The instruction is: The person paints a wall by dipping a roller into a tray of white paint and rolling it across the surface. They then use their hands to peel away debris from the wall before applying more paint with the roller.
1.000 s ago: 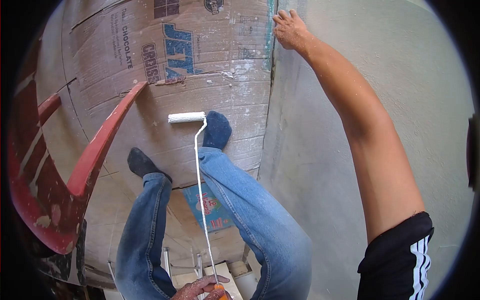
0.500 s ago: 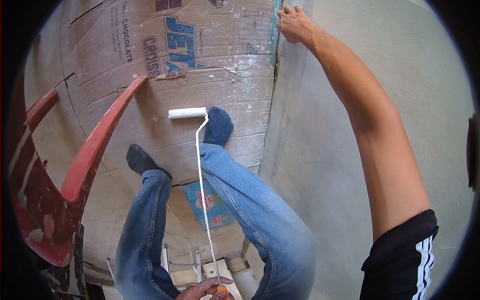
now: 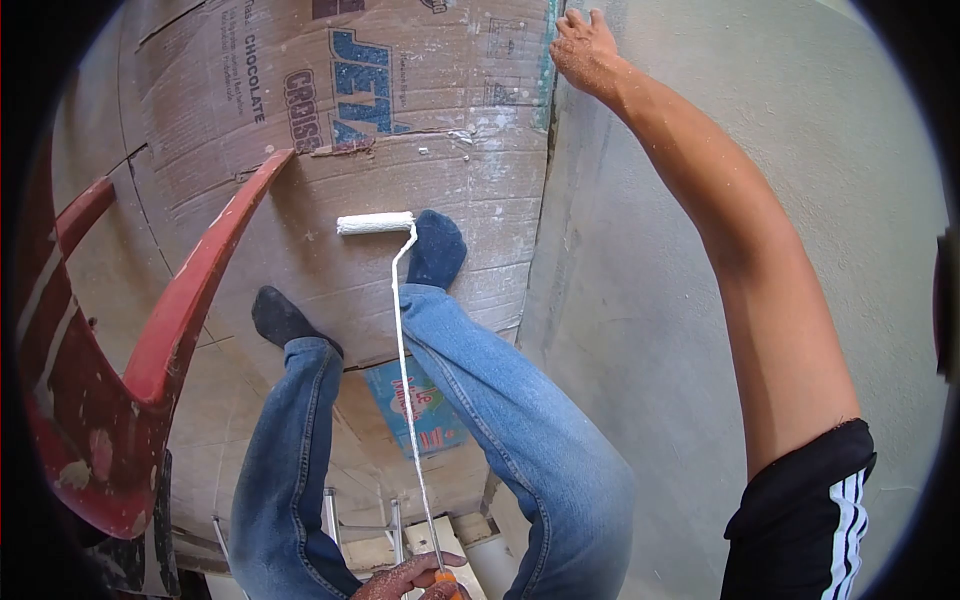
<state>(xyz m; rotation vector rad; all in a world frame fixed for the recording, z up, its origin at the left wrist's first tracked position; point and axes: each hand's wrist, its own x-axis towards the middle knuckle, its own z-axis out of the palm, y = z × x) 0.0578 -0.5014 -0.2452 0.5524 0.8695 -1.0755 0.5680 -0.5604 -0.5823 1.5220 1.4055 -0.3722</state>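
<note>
My left hand [image 3: 415, 579], at the bottom edge of the view, is closed around the orange handle of a small paint roller [image 3: 408, 380]. Its long white-coated rod runs forward to a white sleeve [image 3: 375, 224] beside my foot, over the cardboard. Far out in front, my right hand [image 3: 585, 50] is at the line where the wall [image 3: 680, 300] meets the cardboard sheet [image 3: 430, 180], next to a teal strip [image 3: 546, 75]. Its fingers are bent, and I cannot tell what is between them. White specks dot the forearm and the cardboard.
A worn red plastic chair [image 3: 160, 370] stands on the left, its arm reaching over the cardboard. Tiled floor [image 3: 210, 420] shows around the sheet. Beneath my legs lies a blue printed box panel [image 3: 415, 405], with metal legs [image 3: 397, 530] near the bottom.
My right hand has shifted slightly, its fingers a little more to the left and its wrist turned. The paint roller and my left hand stay almost where they were.
</note>
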